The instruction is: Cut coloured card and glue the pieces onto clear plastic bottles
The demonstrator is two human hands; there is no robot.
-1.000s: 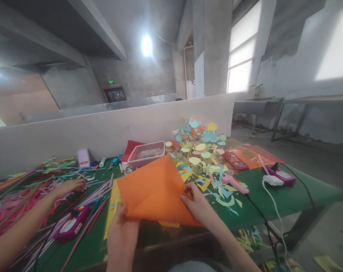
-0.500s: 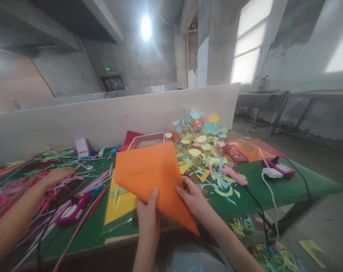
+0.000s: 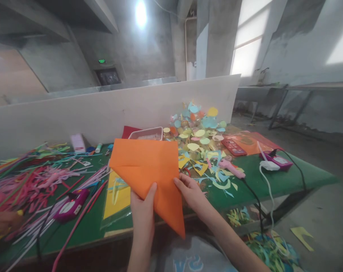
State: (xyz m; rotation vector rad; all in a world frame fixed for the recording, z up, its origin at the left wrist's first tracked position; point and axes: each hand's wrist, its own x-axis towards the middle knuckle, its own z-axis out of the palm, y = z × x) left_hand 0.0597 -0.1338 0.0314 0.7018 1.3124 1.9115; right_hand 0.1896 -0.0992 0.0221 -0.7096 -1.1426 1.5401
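I hold a folded orange paper sheet above the near edge of the green table. My left hand grips its lower edge, thumb lying on the front face. My right hand pinches the right edge, fingers curled on the paper. The sheet shows a crease across it, and one corner points down toward my lap.
A yellow sheet in a plastic sleeve lies under the paper. Coloured strips cover the table's left, where another person's hand rests. Paper cut-outs, a pink glue gun, a purple device and a tray lie about.
My left hand moved from the sheet's lower left corner to its lower middle. The paper turned, one corner now pointing downward. The other person's arm drew back toward the left edge.
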